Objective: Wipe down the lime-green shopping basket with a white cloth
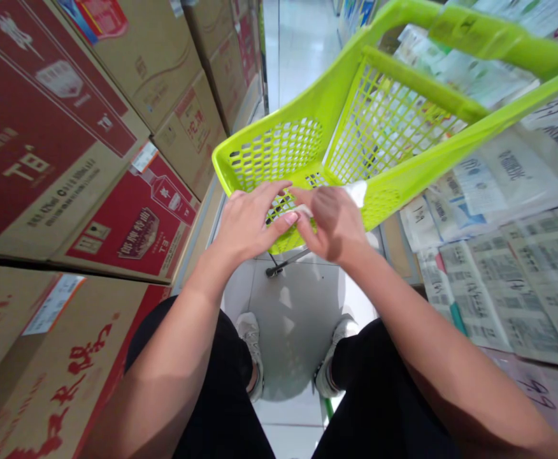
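Note:
My left hand (253, 220) is held over the near end of a lime-green shopping basket cart (269, 131). Its fingers reach forward, and its thumb stands apart from them. Close beside it, my right hand (334, 220) is blurred, with its fingers bent and its thumb pointing at the left thumb. A small white piece (302, 211), too blurred to name, shows between the right thumb and fingers. The two thumb tips nearly meet. Another white patch (356, 192) shows behind the right hand, at the cart's near rim. Through the basket's lattice, only its own green plastic floor shows.
Stacked cardboard cartons (135, 223) with price tags line the left side. Plastic-wrapped packs (508, 268) with handwritten prices are piled on the right. The cart's wheel (273, 271) rests on the tiled floor (286, 331), ahead of my shoes (250, 341). A narrow aisle runs ahead.

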{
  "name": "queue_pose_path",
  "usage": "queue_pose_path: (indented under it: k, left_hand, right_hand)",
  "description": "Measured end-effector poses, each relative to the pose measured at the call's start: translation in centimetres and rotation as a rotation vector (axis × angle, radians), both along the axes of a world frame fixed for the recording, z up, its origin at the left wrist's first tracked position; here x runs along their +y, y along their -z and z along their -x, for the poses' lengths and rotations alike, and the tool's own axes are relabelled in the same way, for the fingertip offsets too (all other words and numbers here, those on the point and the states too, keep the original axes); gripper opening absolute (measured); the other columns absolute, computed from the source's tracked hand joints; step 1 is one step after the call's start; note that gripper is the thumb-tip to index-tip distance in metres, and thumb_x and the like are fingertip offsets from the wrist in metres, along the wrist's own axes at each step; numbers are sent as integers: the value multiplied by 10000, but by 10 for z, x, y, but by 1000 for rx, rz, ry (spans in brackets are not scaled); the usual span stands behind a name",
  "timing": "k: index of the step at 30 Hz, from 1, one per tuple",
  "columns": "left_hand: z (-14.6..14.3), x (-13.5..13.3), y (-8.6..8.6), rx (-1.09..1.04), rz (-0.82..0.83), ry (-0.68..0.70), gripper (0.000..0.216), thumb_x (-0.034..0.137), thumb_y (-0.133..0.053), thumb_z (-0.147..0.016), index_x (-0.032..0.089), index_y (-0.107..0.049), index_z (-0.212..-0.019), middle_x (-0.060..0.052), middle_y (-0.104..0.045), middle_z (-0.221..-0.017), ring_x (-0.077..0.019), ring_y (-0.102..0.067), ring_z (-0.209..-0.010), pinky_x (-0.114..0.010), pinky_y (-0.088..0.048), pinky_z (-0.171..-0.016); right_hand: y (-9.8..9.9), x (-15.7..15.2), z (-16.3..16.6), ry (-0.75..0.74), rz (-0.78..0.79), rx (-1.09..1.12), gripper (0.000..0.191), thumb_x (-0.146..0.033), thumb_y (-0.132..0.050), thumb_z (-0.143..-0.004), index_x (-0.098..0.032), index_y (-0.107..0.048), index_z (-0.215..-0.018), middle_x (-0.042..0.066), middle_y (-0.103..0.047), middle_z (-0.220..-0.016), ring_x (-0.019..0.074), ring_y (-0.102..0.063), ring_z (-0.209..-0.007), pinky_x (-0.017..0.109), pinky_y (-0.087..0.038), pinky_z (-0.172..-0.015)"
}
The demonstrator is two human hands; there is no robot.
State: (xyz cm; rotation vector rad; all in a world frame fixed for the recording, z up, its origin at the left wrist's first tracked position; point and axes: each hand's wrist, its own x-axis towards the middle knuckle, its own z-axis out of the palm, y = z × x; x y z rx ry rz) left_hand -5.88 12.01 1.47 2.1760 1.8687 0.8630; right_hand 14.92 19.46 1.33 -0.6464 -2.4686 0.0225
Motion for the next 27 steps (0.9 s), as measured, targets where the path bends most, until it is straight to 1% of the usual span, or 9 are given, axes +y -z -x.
queue_pose_path:
  k: [3, 6, 8, 11, 14, 18, 21, 24, 27]
  left_hand:
    - [-3, 0, -4, 72, 58, -15, 816, 839, -344, -1025, 265, -649, -1518, -101, -751, -1450, -355, -712, -1256, -479, -465, -1056]
    - [-6, 2, -7, 94, 78, -8, 777, 821, -426, -1007, 261, -685, -1479, -103, -755, -1443, -357, -721, -1237, -480, -464, -1047]
    - [-5, 3, -8, 73, 75, 0, 748, 788, -412, -1028, 264, -678, -1491, -96, -755, -1446, -343, -726, -1240, -467, -468, -1035]
    - [-1, 5, -8, 56, 71, 0, 687, 754, -394, -1051, 299, -696, -1468, -67, -767, -1437, -319, -736, -1237, -449, -477, -1026]
    - [2, 4, -9, 69, 77, -16, 674, 758, -388, -1050, 302, -753, -1385, -56, -795, -1387, -320, -750, -1221, -451, -490, -1012]
    - [2, 5, -7, 74, 62, -47, 715, 777, -350, -1056, 279, -783, -1331, -68, -817, -1334, -323, -764, -1196, -454, -499, -1010]
    - [2, 7, -5, 49, 34, -39, 710, 757, -319, -1076, 285, -759, -1373, -60, -805, -1362, -308, -757, -1220, -443, -499, -1012]
    - [4, 10, -4, 25, 27, -3, 673, 680, -280, -1101, 293, -757, -1376, -48, -801, -1371, -288, -749, -1246, -423, -497, -999]
    - [7, 13, -6, 66, 55, 30, 565, 566, -354, -1065, 292, -809, -1261, -45, -823, -1308, -301, -752, -1225, -439, -495, -989]
  right_hand:
    - [-7, 38, -27, 265, -10, 43, 449, -429, -364, -1153, -222, -759, -1099, 137, -770, -1094, 321, -643, -1059, 514, -460, -989]
    - [-5, 42, -31, 318, -43, 38, 435, -433, -392, -1146, -250, -740, -961, 147, -755, -1065, 346, -608, -1072, 562, -435, -1022]
    - [-2, 26, -21, 271, -38, 6, 413, -424, -408, -1138, -236, -738, -975, 150, -738, -998, 349, -600, -1029, 556, -441, -994]
    - [2, 1, -6, 149, -21, -25, 384, -406, -422, -1142, -201, -746, -1111, 156, -750, -1052, 339, -606, -1025, 519, -453, -971]
    - [0, -3, -7, 61, 14, -29, 378, -355, -414, -1162, -194, -756, -1159, 153, -775, -1104, 319, -631, -1040, 487, -468, -960]
    - [-5, 1, -13, 42, 22, -11, 363, -283, -422, -1166, -185, -769, -1123, 157, -781, -1102, 308, -660, -1047, 470, -502, -941]
    - [-8, -13, -7, 7, 23, 42, 321, -265, -452, -1163, -186, -757, -1101, 147, -773, -1094, 282, -671, -1032, 430, -532, -890]
    - [-10, -33, -1, -87, 29, 61, 288, -252, -488, -1149, -210, -742, -1022, 111, -766, -1041, 258, -674, -1027, 410, -549, -876]
    - [-12, -34, -5, -168, 43, 20, 303, -293, -517, -1126, -244, -711, -898, 65, -729, -894, 240, -648, -886, 411, -536, -799]
